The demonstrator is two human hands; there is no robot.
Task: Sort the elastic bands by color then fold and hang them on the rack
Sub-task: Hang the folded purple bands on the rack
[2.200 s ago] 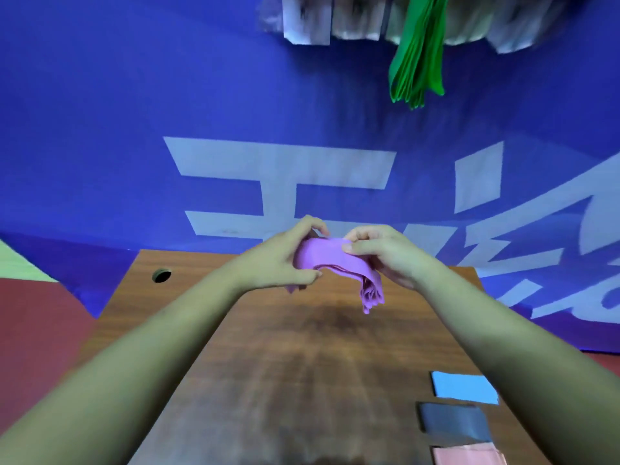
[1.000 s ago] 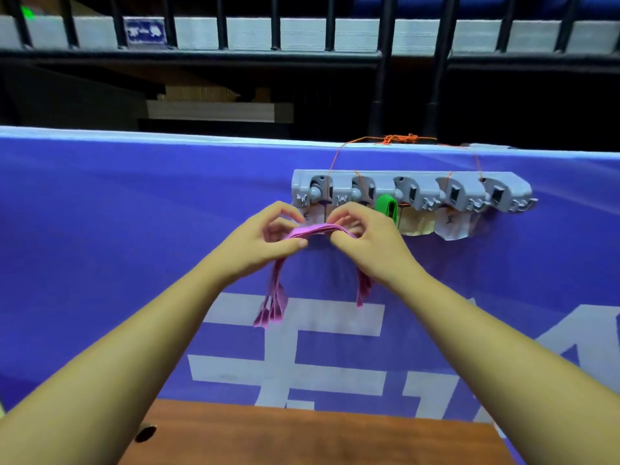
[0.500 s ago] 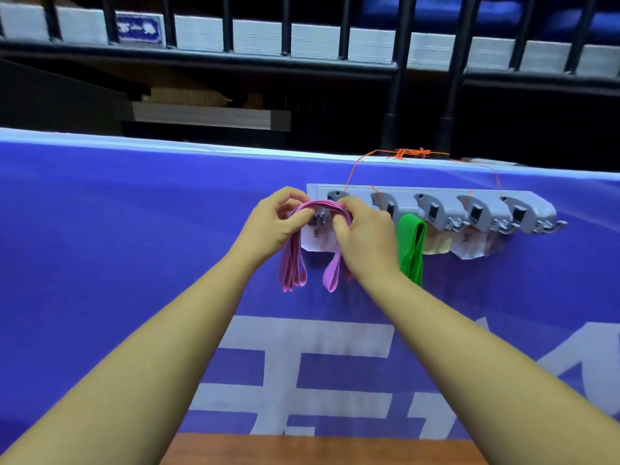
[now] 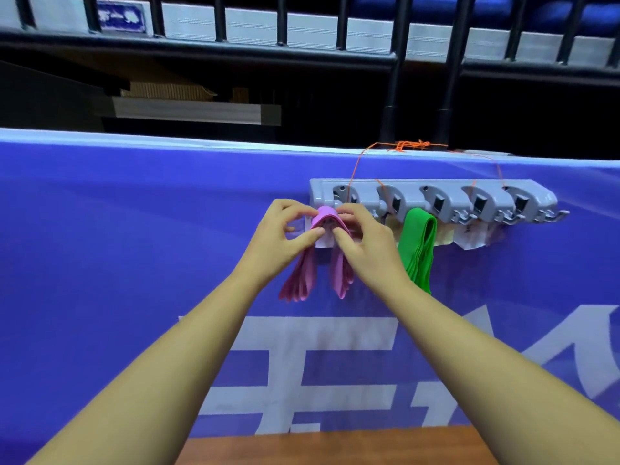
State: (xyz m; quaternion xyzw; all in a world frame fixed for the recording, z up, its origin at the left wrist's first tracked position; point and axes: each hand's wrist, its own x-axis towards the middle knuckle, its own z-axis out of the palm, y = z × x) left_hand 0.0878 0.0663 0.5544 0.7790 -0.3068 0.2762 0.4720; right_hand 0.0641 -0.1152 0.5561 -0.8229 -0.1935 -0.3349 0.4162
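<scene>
Nearest, the wooden table (image 4: 335, 444) is showing only its far edge; above it the left hand (image 4: 281, 236) and right hand (image 4: 365, 243) are each pinching the folded purple bands (image 4: 302, 280), draping them over the leftmost hook of the grey rack (image 4: 432, 189) on the blue banner (image 4: 134, 229). Just beside them the green bands (image 4: 419, 250) are already hanging; the hooks further right are standing bare, so other colours are probably waiting.

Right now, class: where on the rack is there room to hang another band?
Free: the hooks on the rack right of the green band. Crowded: the left end, where left hand and right hand pinch the purple band.
</scene>
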